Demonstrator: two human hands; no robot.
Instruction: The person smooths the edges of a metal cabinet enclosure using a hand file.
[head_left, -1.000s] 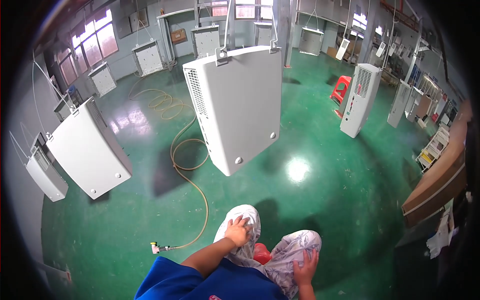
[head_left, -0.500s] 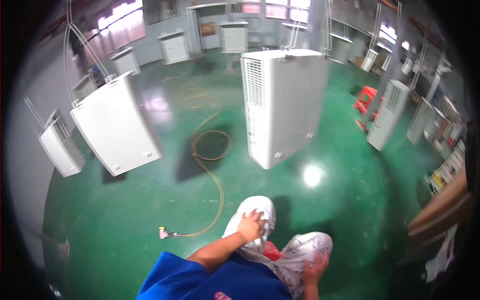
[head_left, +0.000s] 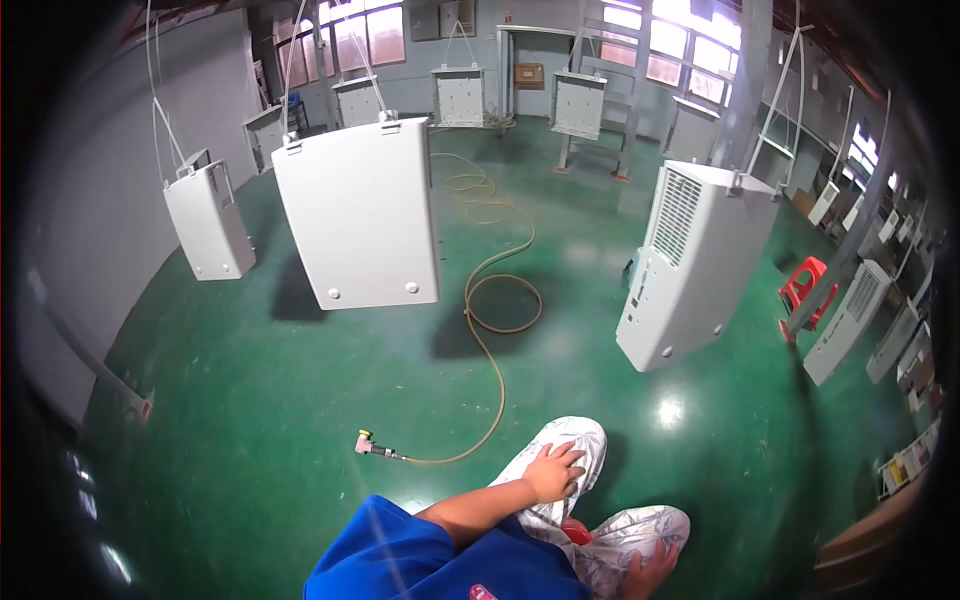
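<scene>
My left hand [head_left: 555, 473] lies on my left knee, on the patterned white trousers [head_left: 640, 532], its fingers spread. On the right thigh, near the knee, rests my right hand [head_left: 650, 574] with fingers apart; part of it is cut by shadow and the trouser folds. Neither hand holds anything. Between my legs shows a bit of a red seat [head_left: 576, 531]. To the left of my knees, a small pink and yellow air tool [head_left: 366, 442] lies on the green floor, joined to a thin tan hose [head_left: 500, 400] that loops away toward the back.
A large white metal casing [head_left: 360, 220] hangs ahead on the left, and a vented one [head_left: 700, 260] hangs on the right. Another white casing [head_left: 208, 222] hangs by the left wall. Several more hang farther back. A red plastic stool [head_left: 805, 290] stands by a post at the right.
My view has turned to the left, so the hanging casings and the hose sit farther right in the picture. Both hands stay on my legs.
</scene>
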